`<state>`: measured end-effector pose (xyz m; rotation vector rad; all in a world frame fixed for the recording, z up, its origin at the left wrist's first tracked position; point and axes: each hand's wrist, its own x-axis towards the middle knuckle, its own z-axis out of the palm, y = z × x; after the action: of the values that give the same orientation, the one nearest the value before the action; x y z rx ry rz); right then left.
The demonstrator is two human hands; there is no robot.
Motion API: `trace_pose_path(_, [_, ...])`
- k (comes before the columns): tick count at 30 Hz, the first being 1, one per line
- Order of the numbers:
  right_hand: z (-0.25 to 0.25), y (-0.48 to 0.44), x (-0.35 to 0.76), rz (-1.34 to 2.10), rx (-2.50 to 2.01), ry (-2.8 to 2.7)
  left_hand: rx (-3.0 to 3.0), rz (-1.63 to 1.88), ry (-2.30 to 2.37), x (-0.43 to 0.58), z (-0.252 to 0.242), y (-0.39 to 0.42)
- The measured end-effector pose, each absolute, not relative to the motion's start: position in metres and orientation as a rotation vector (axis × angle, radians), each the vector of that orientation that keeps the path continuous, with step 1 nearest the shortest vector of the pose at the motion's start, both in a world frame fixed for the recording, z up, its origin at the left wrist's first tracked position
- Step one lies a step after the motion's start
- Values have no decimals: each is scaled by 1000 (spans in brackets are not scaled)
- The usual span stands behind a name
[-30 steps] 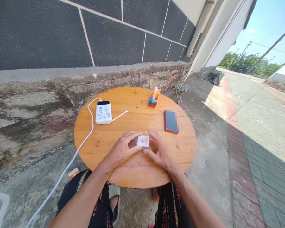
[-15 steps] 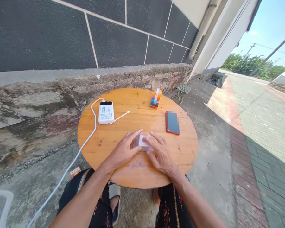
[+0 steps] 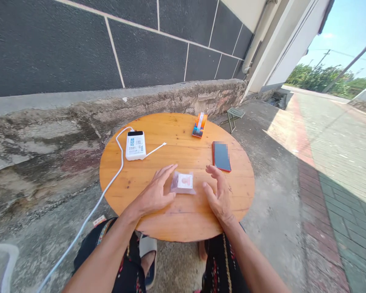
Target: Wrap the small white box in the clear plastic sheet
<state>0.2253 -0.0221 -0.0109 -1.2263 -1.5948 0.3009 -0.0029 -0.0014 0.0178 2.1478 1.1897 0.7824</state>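
Note:
A small package (image 3: 185, 181) in a clear, slightly purple wrapper lies flat near the middle of the round wooden table (image 3: 171, 226). Its white top bears a faint reddish print that is too small to read. Just to its left rests my left hand (image 3: 157, 190), thumb and fingers apart around the wrapper's left end; whether the thumb touches the wrapper I cannot tell. On the other side my right hand (image 3: 218, 193) is open, clear of the package, with its fingers spread and nothing in them.
A white power bank (image 3: 136, 145) with a white cable (image 3: 121, 162) sits at the table's left. Toward the back stands an orange tape dispenser (image 3: 199, 125), and a red-edged phone (image 3: 221, 156) lies at the right. Beyond are a folding stool (image 3: 232, 118) and a tiled wall (image 3: 149, 53).
My right hand has drawn off the package to the right, uncovering its printed top. My left hand has shifted slightly left and loosened from it. The package stays in place.

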Motion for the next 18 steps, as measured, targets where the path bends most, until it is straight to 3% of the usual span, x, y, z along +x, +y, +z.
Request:
trace_pose_path(8, [-12, -20, 223, 631, -1187, -1863, 2064, 748, 1235, -9, 16, -3])
trace_pose_path(18, [-20, -14, 223, 580, -1167, -1929, 2063, 876, 1271, 16, 11, -1])
